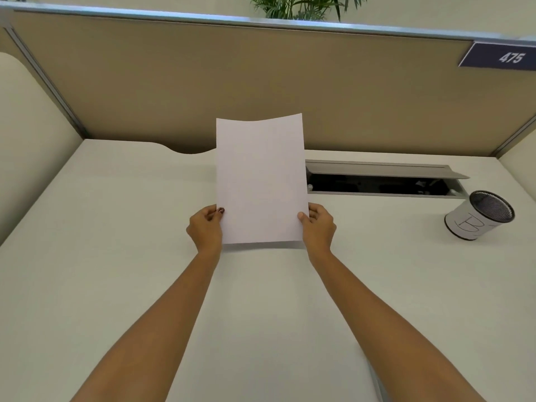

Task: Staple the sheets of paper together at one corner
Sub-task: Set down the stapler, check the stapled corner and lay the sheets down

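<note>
1. So I've got the plain white rectangular sheets of paper [261, 181] held upright in the middle of the frame, lower edge just above the off-white desk top [116, 256]. Can't tell if it's touching or how many sheets there are; the edges line up like one.
2. My left hand [205, 227] is closed around the lower left edge, thumb in front. My right hand [317, 226] does the same on the lower right edge. Both pinched closed on the paper, nothing else in either.
3. Handling guess: super light, floppy, zero stiffness. The top edge is already sagging in a curve. Squeeze too hard and it'll crease; too loose and the sheets slide apart. I'd keep hold low on both side edges while squaring up, then pinch close to whichever corner gets the staple.
4. Containers: a white cylindrical pen cup with a black mesh inside [480, 214] sits at the right of the frame, well apart from the paper. Looks empty from here, but the bottom's dark. The grey open cable hatch [383, 177] behind it shows dark stuff I can't make out.
5. No stapler in view anywhere, so stapling isn't started yet.
</note>
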Demonstrator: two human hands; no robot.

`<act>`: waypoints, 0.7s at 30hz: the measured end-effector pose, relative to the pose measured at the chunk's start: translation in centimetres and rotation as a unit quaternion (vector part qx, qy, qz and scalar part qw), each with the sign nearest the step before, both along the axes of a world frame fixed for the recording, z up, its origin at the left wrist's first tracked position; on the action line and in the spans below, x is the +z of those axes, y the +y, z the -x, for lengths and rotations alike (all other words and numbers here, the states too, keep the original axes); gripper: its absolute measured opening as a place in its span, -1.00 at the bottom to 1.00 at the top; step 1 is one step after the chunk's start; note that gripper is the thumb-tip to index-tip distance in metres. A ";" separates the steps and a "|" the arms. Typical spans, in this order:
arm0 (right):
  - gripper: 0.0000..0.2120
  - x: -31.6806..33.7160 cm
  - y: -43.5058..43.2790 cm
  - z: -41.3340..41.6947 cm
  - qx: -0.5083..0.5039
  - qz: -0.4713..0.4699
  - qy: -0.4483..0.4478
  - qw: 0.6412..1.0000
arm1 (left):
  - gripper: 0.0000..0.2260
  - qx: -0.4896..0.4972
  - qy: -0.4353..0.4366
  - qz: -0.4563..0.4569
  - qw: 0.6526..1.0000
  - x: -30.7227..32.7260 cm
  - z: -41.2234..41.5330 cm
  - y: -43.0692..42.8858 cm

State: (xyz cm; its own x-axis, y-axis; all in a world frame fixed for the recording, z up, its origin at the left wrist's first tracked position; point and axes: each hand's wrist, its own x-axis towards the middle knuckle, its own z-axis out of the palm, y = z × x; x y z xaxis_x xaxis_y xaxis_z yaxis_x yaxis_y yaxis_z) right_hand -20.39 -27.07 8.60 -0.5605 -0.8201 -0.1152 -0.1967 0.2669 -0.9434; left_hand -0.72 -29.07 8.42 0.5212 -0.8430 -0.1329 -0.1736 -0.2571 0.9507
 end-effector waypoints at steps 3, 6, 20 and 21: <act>-0.76 -0.8 -2.3 0.0 -0.007 -0.009 0.002 1.000 | -0.81 -0.002 -0.008 -0.010 1.000 -0.6 0.2 -2.6; -0.74 -2.0 -4.5 0.1 -0.008 -0.022 0.017 1.000 | -0.80 -0.012 -0.027 -0.017 0.999 -1.5 0.3 -5.1; -0.69 -5.1 -8.2 0.3 0.019 -0.005 0.126 0.992 | -0.78 -0.036 -0.090 -0.011 0.995 -3.8 0.2 -8.3; -0.68 -5.2 -8.0 0.2 0.021 -0.006 0.136 0.990 | -0.76 -0.038 -0.093 -0.006 0.995 -3.8 0.2 -8.2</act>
State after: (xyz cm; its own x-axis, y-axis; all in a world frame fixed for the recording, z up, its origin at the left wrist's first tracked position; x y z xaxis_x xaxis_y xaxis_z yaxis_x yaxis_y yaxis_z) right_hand -20.64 -35.11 3.40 -0.5371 -0.8432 0.0254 -0.4547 0.2640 -0.8506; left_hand -0.97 -37.27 4.63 0.4724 -0.8799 -0.0501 -0.3653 -0.2472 0.8975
